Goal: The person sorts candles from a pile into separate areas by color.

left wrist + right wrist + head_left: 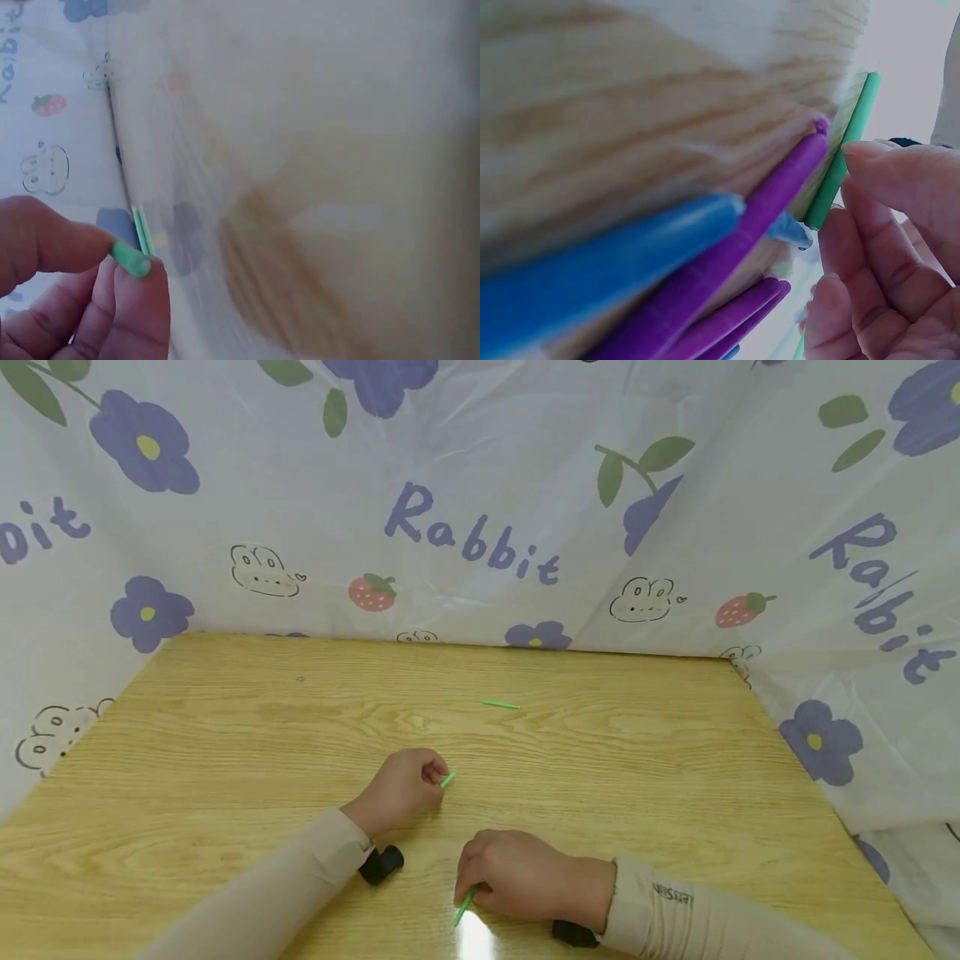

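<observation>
Left grip (405,787) and right grip (517,875) of a person above a wood-grained counter (247,727); each is narrowed in a pinch on one green piece. Landmark: the loose green stick (500,704), which lies on the counter, touched by neither grip. Its long axis runs mainly crosswise to the person, the right end angled slightly toward the near side.

Left grip: thumb and fingers pinch the left-held stick (447,780), which sits on the person's side of the loose green stick and to its left. Its axis slants, the far end directed rightward and away from the person, hence broadly toward the landmark; how much of it the fingers cover cannot be told. Right grip: thumb and fingertips pinch the right-held stick (465,906), well apart from the loose green stick on its near side and slightly left of it, one end directed toward the person and leftward.

Governing relation, as judged: the left grip is the nearer of the two to the loose green stick, and the left-held stick's axis lies oblique to the landmark's, so bringing the two into line would call for a turn of the wrist. In the right-wrist view, purple sticks (780,180) and a blue stick (615,262) lie close to the right grip; their bearing from the loose green stick cannot be read.
</observation>
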The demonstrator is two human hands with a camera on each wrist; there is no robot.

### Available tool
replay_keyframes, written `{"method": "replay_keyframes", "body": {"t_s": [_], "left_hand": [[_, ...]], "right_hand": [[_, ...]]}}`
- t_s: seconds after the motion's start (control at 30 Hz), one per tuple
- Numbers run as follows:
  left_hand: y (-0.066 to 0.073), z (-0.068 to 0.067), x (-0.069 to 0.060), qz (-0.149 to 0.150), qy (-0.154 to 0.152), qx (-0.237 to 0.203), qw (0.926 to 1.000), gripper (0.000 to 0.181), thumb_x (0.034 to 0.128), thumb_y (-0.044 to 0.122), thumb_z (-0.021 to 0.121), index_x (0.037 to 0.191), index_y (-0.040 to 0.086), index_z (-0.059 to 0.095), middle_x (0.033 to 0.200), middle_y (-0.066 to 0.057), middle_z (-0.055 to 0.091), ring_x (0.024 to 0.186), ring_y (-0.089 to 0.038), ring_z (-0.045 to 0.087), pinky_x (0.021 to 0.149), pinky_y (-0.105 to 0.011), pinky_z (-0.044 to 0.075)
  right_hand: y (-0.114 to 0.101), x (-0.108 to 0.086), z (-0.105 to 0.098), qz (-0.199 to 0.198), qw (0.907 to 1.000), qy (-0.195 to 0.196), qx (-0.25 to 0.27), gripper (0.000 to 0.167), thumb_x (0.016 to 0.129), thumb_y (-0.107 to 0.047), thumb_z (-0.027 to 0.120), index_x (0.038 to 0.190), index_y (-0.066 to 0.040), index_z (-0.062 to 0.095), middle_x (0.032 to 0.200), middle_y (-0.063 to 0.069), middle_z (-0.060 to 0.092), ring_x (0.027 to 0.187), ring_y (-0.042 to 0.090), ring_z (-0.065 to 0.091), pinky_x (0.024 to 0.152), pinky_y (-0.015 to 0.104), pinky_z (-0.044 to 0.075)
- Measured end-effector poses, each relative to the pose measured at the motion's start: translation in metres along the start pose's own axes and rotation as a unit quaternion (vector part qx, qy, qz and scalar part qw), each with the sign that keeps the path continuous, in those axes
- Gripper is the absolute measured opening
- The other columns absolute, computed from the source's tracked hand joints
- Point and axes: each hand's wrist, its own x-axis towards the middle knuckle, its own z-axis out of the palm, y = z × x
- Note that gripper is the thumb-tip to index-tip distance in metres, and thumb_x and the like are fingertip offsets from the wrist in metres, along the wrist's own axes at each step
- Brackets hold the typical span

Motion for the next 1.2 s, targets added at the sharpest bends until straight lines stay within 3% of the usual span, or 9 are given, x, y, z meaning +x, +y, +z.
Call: {"method": "replay_keyframes", "body": {"t_s": [0.4,0.63,1.2], "left_hand": [[0.009,-0.008,0.032,-0.005,-0.020,-0.014,0.9997,0.016,0.0837,-0.005,0.061,0.099,-0.001,0.064,0.088,-0.006,0.059,0.080,-0.018,0.053,0.069,-0.028,0.047],[0.018,-0.010,0.047,-0.002,-0.021,-0.017,0.9996,0.017,0.0845,-0.005,0.062,0.101,-0.002,0.064,0.089,-0.006,0.059,0.080,-0.019,0.052,0.068,-0.028,0.047],[0.032,-0.016,0.084,0.051,-0.022,0.034,0.9979,0.020,0.0852,-0.005,0.062,0.105,-0.003,0.065,0.091,-0.008,0.061,0.082,-0.020,0.053,0.072,-0.030,0.047]], "right_hand": [[0.003,0.003,0.000,-0.044,0.9983,0.008,-0.038,0.019,0.086,-0.006,0.070,0.092,-0.022,0.078,0.092,-0.016,0.067,0.094,-0.003,0.057,0.083,0.007,0.040],[0.004,0.006,0.001,-0.048,0.9973,-0.001,-0.056,0.021,0.086,-0.006,0.068,0.092,-0.024,0.078,0.092,-0.018,0.066,0.092,-0.004,0.056,0.081,0.005,0.040],[0.002,0.009,-0.002,-0.062,0.9938,-0.004,-0.092,0.022,0.086,-0.007,0.069,0.093,-0.026,0.078,0.091,-0.018,0.066,0.090,-0.004,0.056,0.081,0.007,0.040]]}}
